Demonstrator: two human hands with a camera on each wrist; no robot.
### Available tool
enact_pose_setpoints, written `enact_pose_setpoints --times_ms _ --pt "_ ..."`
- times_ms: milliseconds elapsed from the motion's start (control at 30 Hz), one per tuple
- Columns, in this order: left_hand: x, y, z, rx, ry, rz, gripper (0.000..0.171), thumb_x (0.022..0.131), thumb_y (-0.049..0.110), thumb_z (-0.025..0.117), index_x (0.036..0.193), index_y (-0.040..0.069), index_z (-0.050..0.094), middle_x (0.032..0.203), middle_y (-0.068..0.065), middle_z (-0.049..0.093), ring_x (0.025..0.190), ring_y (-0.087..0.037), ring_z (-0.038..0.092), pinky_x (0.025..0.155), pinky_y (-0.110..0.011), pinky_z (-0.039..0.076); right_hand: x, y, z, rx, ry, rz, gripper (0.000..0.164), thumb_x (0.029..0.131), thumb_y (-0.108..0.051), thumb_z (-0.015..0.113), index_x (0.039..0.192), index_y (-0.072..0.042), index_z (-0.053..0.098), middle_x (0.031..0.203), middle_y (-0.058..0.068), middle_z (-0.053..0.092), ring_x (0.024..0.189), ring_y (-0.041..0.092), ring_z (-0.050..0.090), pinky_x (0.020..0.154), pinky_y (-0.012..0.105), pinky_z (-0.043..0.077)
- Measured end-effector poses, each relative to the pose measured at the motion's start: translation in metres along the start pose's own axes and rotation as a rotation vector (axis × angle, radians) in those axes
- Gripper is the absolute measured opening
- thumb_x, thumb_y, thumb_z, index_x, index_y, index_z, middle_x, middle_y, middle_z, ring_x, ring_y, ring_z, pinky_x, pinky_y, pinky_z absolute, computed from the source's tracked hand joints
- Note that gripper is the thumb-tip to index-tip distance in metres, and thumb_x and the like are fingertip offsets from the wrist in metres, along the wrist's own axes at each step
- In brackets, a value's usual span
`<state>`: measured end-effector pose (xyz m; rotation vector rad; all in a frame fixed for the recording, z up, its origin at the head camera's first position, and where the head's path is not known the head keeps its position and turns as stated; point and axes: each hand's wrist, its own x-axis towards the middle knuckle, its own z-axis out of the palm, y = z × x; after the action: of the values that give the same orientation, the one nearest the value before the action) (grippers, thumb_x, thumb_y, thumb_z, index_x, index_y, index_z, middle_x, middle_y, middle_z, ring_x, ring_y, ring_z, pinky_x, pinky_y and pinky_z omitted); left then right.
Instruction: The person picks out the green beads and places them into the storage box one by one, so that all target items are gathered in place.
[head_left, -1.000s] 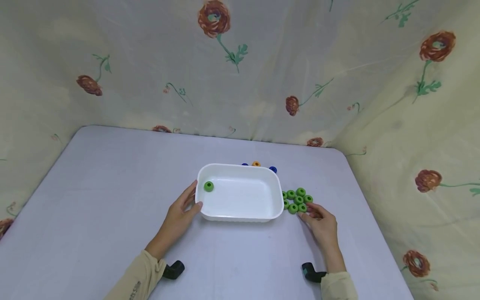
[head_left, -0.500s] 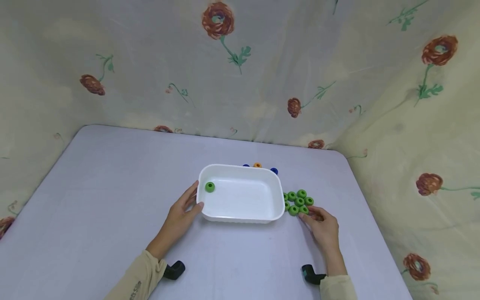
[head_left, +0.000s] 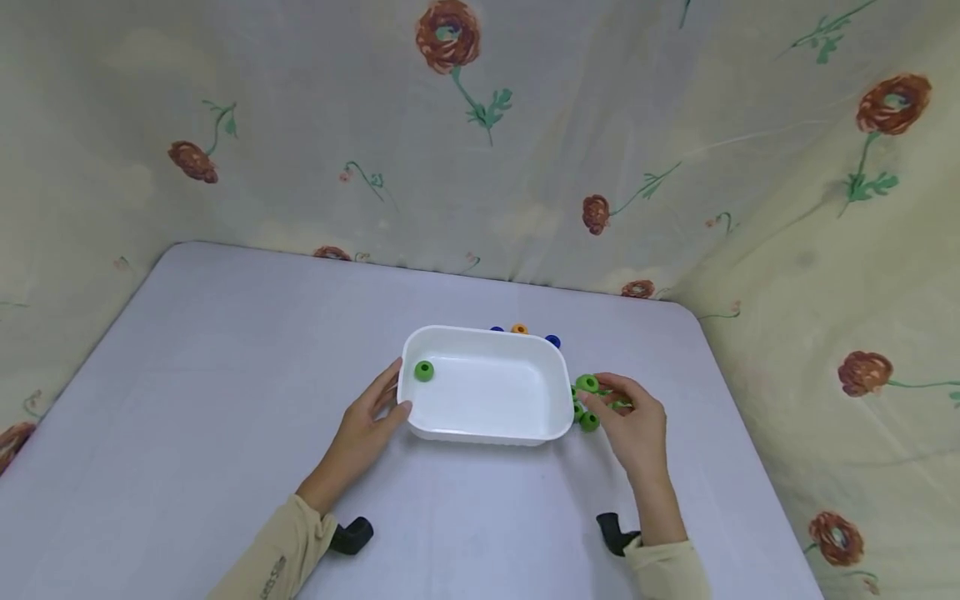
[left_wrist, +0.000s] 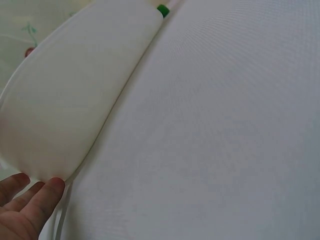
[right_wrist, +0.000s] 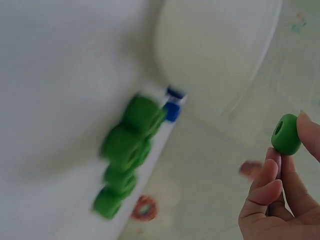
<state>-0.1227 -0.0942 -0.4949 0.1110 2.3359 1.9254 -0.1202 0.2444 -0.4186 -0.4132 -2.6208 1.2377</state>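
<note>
Green bead (right_wrist: 286, 135), one, short and barrel-shaped with a dark central hole: lifted above the table, just beyond the tray's rim at 3 o'clock, gripped in the right hand (head_left: 633, 425), its thumb and fingertips closed to a pinch on the bead's sides, the other fingers loosely bent. Loose green beads (head_left: 590, 421), similar, a cluster beneath and beside that hand, between 3 and 4 o'clock of the tray; partly hidden, count uncertain, blurred in the right wrist view. White tray (head_left: 487, 392), rectangular with rounded corners, on the table; contains a single green bead (head_left: 424, 371), upright, near its 9 o'clock end. Left hand (head_left: 362, 433), at 8 to 9 o'clock, thumb and fingers parted and fairly straight, tips touching the tray's outer end. Beyond the tray: blue bead (head_left: 497, 329) at 12, mostly hidden by the rim; orange bead (head_left: 520, 329) at 1; second blue bead (head_left: 552, 341) at 2. Beige sleeves (head_left: 281, 542), a pair; the left bears dark lettering (head_left: 273, 577), too small to read surely. Black wrist devices (head_left: 352, 536), two, beside the cuffs. Table (head_left: 480, 517), covered in pale cloth. Flower-printed fabric (head_left: 300, 167), hung from 10 round to 2 o'clock.
</note>
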Motion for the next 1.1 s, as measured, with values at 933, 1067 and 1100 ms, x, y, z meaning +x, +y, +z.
enact_pose_setpoints --times_ms 933,1067,1100 --pt "0.001 0.000 -0.002 -0.023 -0.019 0.025 0.066 0.101 0.018 0.060 0.159 0.026 0.029 0.164 -0.005 0.035 0.147 -0.030 0.043 0.112 -0.041 0.049 -0.001 -0.079 0.150 -0.151 -0.504 -0.347 0.030 0.083 -0.021 0.082 0.109 -0.008 0.075 0.100 0.007 0.073 0.084 0.016 0.058 0.071 0.023 0.047" --pt "0.001 0.000 -0.003 -0.019 -0.020 0.033 0.065 0.101 0.018 0.060 0.159 0.026 0.030 0.164 -0.005 0.035 0.147 -0.030 0.043 0.112 -0.042 0.048 0.001 -0.080 0.155 -0.207 -0.545 -0.336 0.031 0.082 -0.021 0.082 0.109 -0.007 0.075 0.099 0.007 0.075 0.082 0.015 0.058 0.072 0.024 0.048" --pt "0.001 0.000 -0.003 -0.021 -0.018 0.029 0.065 0.101 0.018 0.060 0.159 0.027 0.030 0.164 -0.005 0.035 0.147 -0.029 0.043 0.112 -0.042 0.048 0.002 -0.080 0.157 -0.218 -0.553 -0.342 0.031 0.082 -0.021 0.082 0.108 -0.007 0.075 0.099 0.007 0.075 0.083 0.015 0.059 0.073 0.024 0.049"
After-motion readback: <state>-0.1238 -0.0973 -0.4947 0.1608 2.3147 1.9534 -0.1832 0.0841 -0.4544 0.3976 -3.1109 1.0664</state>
